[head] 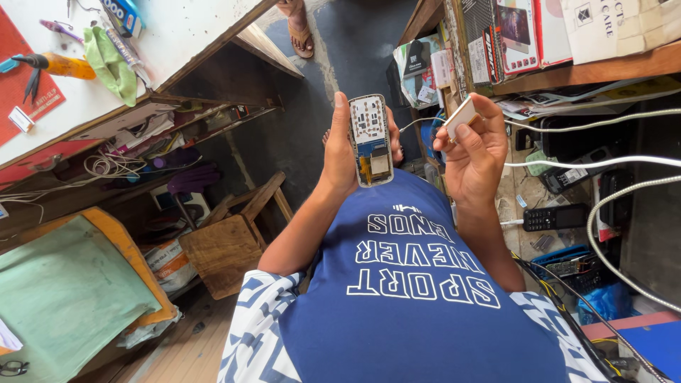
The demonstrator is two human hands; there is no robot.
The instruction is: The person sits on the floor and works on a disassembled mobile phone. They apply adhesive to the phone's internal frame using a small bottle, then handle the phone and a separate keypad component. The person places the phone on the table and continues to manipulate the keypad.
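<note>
1. Fingers of your left hand are wrapping around the edges of the opened handset, gripping it upright in front of your chest with its bare circuit board and keypad contacts facing you.
2. Fingers of your right hand are pinching a small white block between thumb and forefinger; a thin white cable is running from it toward the handset.
3. You are holding both pieces in the air over the floor, not over the desk. If your left grip is loosening, the handset is likely falling onto hard ground, and its exposed board could crack.
4. That cable is hanging slack between your hands. Pulling your right hand away too far could be tugging the handset out of your grip or straining the joint where the cable meets it.
5. Your thumb is lying close to the uncovered contacts; pressing there could be smearing or bending them.
6. Thick white cables are crossing beside your right wrist and could be snagging it.
7. Shelves on your right are holding flat printed boxes, and a lower ledge is carrying a black keypad phone. What the wooden stool hides beneath it, you cannot tell.
</note>
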